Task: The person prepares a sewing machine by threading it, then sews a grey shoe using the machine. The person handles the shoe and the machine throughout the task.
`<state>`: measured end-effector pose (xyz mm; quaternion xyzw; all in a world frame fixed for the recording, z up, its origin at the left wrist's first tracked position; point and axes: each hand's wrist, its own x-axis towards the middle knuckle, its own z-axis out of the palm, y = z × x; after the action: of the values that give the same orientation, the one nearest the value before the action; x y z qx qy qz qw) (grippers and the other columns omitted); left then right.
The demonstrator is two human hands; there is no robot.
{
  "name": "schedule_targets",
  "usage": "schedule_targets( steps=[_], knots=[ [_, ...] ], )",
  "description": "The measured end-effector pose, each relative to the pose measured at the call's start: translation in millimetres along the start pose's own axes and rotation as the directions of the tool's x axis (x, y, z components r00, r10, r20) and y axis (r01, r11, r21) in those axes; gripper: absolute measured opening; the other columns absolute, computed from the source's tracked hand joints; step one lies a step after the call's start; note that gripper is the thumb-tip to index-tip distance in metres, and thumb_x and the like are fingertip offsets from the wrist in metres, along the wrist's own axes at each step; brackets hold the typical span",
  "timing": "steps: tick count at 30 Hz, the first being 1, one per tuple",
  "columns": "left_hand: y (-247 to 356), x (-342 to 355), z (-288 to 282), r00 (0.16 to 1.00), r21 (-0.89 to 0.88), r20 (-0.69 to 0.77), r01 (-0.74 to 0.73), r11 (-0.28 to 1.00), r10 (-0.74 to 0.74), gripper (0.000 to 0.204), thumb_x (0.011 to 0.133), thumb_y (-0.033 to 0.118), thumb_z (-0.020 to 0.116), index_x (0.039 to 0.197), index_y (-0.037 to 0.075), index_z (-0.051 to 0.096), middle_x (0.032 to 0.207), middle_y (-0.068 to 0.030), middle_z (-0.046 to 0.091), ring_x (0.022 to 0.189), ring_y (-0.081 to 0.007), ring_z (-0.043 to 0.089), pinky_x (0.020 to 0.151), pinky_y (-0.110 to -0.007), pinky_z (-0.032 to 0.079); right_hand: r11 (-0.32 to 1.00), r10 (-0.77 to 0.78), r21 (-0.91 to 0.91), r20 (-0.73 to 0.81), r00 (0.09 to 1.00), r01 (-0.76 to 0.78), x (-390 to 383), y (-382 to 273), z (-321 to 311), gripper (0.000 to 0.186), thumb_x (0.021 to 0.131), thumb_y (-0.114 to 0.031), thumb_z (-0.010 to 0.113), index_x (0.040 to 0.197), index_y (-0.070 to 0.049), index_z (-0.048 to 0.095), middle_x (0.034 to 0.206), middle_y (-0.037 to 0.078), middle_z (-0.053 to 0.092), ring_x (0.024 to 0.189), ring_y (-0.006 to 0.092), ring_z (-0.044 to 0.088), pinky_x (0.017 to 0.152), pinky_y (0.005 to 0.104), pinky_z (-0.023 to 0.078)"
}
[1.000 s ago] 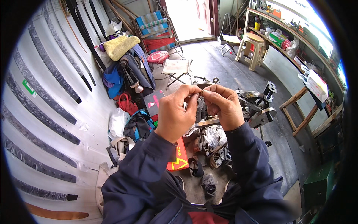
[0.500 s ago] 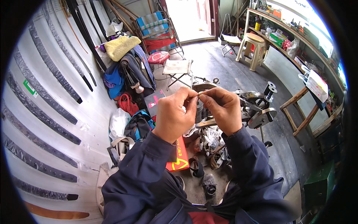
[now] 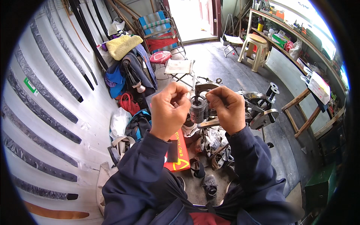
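Note:
My left hand (image 3: 169, 110) is raised in front of me with thumb and forefinger pinched together. My right hand (image 3: 228, 109) faces it in the same kind of pinch, a short gap apart. Whatever the fingertips hold is too small to make out. Between and behind the hands stands a metal machine (image 3: 255, 96), with a dark cylindrical part (image 3: 198, 111) showing in the gap. A spool (image 3: 274, 90) sits upright on the machine's right side, above a round wheel (image 3: 264, 119). Neither hand touches the machine.
Below lie a red box (image 3: 181, 155), shoes (image 3: 210, 185) and plastic bags (image 3: 212, 138). Bags and clothes (image 3: 139, 71) are piled at left beside wrapped strips on the wall (image 3: 45, 108). A folding stool (image 3: 179, 67), a plastic stool (image 3: 253, 50) and a cluttered shelf (image 3: 287, 28) stand farther off.
My fingertips, which met at the centre, have moved apart. The left hand has shifted left and the right hand slightly right, so the machine's cylindrical part shows between them.

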<state>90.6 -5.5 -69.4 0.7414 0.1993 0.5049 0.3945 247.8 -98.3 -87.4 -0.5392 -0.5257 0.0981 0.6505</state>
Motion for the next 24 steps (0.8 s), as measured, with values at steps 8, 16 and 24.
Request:
schedule_targets(
  steps=[8,16,24],
  knots=[
    [-4,-3,-18,0.992,-0.176,0.064,0.119,0.977,-0.109,0.009,0.095,0.001,0.054,0.103,0.0,0.058,0.093,-0.0061,0.066,0.065,-0.0024,0.056,0.06,-0.022,0.051,0.995,-0.079,-0.059,0.026,0.997,0.081,0,2,2,0.005,0.092,-0.002,0.066,0.092,0.003,0.068,0.07,0.001,0.063,0.064,0.0063,0.057,0.06,0.0225,0.046],
    [12,-1,-15,0.921,0.302,0.177,-0.387,0.871,0.348,0.038,0.085,0.003,0.069,0.122,0.004,0.062,0.114,-0.0121,0.066,0.087,-0.0185,0.064,0.067,-0.029,0.049,0.991,-0.108,-0.071,0.043,0.993,0.111,0,2,3,0.004,0.089,0.001,0.066,0.091,0.003,0.068,0.073,0.005,0.066,0.066,0.0092,0.06,0.062,0.0241,0.048],
    [-2,4,-3,0.939,0.216,0.216,-0.313,0.925,0.267,0.01,0.086,0.004,0.072,0.093,0.001,0.067,0.08,-0.0067,0.067,0.064,-0.013,0.056,0.063,-0.027,0.047,0.995,-0.084,-0.052,0.081,0.993,0.089,-1,3,2,0.005,0.089,0.005,0.064,0.092,0.004,0.069,0.074,0.004,0.068,0.068,0.0077,0.063,0.063,0.0222,0.05]
  ],
)
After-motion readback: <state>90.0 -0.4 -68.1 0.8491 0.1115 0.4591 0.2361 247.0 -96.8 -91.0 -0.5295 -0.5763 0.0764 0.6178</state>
